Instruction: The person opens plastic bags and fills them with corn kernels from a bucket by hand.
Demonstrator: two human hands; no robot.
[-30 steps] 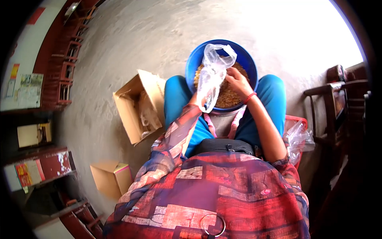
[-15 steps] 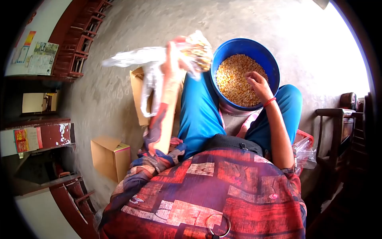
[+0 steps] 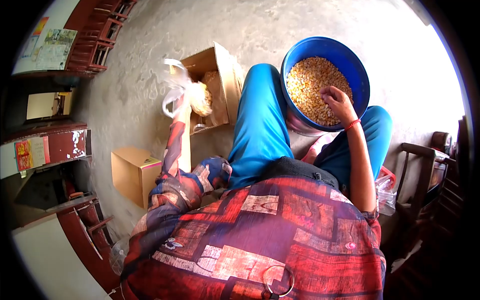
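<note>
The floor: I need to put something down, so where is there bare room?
Bare floor lies beyond the open box and blue bucket, and left of that box, towards the reddish furniture. It is crowded between the legs, where the bucket stands, and on the right, with clear plastic and a dark chair.

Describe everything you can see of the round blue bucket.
The round, open-topped blue bucket looks like plastic, with a smooth inner wall and a paler, pinkish outer side below the rim. Its opening faces up, and it holds loose yellow-and-orange kernels, their surface below the rim. It stands between the knees of the person's bright blue trousers; whether they touch it is unclear. The bare right hand is over the kernels.
</note>
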